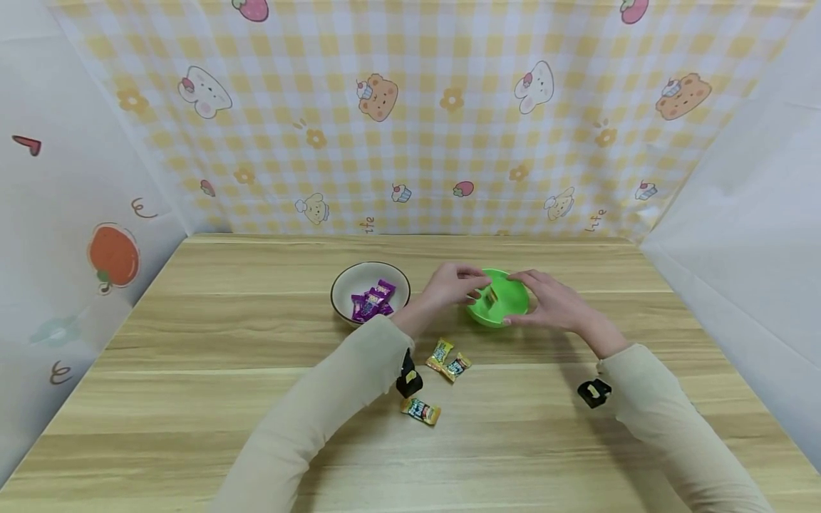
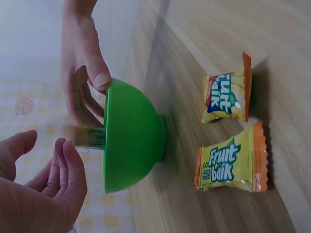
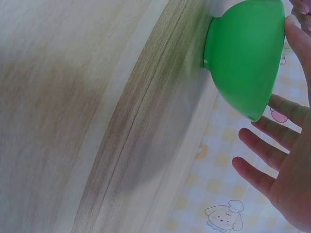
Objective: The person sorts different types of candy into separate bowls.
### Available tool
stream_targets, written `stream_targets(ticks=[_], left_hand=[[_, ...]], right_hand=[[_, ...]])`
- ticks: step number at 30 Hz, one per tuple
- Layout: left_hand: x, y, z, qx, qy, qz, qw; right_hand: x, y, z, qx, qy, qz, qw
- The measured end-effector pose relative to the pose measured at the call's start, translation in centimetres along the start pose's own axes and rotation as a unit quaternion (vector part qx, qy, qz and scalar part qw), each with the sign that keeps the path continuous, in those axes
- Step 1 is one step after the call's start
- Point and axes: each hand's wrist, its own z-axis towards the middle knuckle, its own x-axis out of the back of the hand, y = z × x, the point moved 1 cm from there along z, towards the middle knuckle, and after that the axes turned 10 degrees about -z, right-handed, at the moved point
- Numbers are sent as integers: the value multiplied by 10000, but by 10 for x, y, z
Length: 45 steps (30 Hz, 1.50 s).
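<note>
Over the green bowl (image 1: 517,308), my left hand (image 1: 451,285) has its thumb apart from the fingers. Just off those fingertips, a blurred small wrapped candy (image 2: 86,137) is at the bowl's opening in the left wrist view, touching no finger visibly. My right hand (image 1: 556,305) holds the bowl at its right side, thumb on the near rim and fingers at the far rim. In the right wrist view its other fingers spread free. Two yellow-orange candies, one candy (image 1: 440,353) and another candy (image 1: 457,367), lie in front of the bowl; the bowl's inside is partly hidden.
Left of the green bowl, a white bowl (image 1: 343,292) with a dark rim holds several purple-wrapped candies (image 1: 373,302). One more orange candy (image 1: 420,411) lies nearer on the wooden table (image 1: 212,342), beside the left sleeve. A checked cloth (image 1: 417,142) hangs behind.
</note>
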Motion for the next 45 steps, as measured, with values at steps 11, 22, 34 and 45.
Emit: stream_targets(ticks=[11, 22, 34, 45], left_hand=[[20, -5, -23, -202, -496, 750, 9957], [41, -29, -48, 6, -817, 1330, 9877], [47, -46, -60, -400, -894, 1931, 9763], [48, -55, -63, -866, -783, 3352, 9349]], right_hand=[[0, -1, 0, -52, -7, -3, 10000], [0, 0, -2, -89, 19, -39, 10000], [-1, 0, -1, -30, 37, 5, 10000], [-1, 0, -1, 4, 46, -30, 10000]])
